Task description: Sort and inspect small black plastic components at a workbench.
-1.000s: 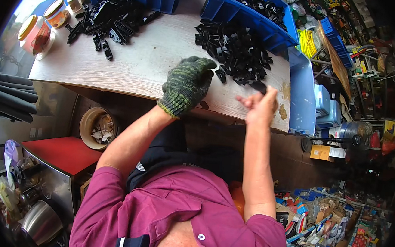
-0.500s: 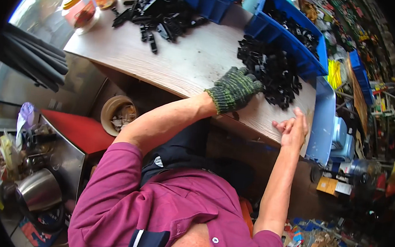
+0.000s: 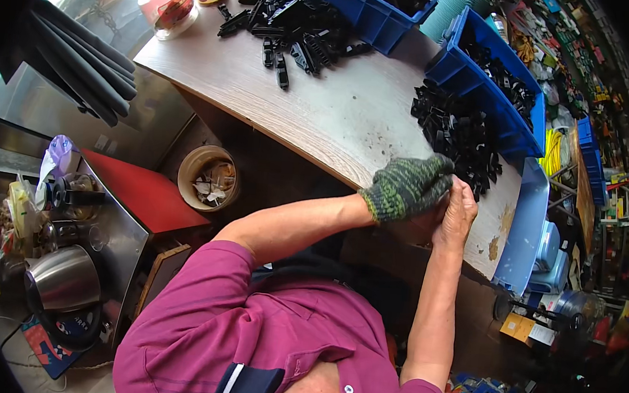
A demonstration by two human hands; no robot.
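Note:
My left hand (image 3: 410,187), in a dark green knitted glove, meets my bare right hand (image 3: 457,214) above the table's near edge. The fingers of both are closed and pressed together at the tips. Whatever they pinch is hidden between them. Just beyond the hands lies a heap of small black plastic parts (image 3: 458,130). A second heap of longer black plastic parts (image 3: 298,25) is spread at the table's far left side.
Two blue bins (image 3: 514,142) with black parts stand along the table's (image 3: 335,117) back. Lidded jars (image 3: 168,4) stand at its far left corner. A waste bucket (image 3: 185,179) is on the floor. At left, a metal kettle (image 3: 64,280) stands by a red-topped cabinet (image 3: 141,194).
My right hand, half open and apart before, has come up to my left hand, and their fingertips now meet. The whole view has shifted, so the table appears farther right and lower.

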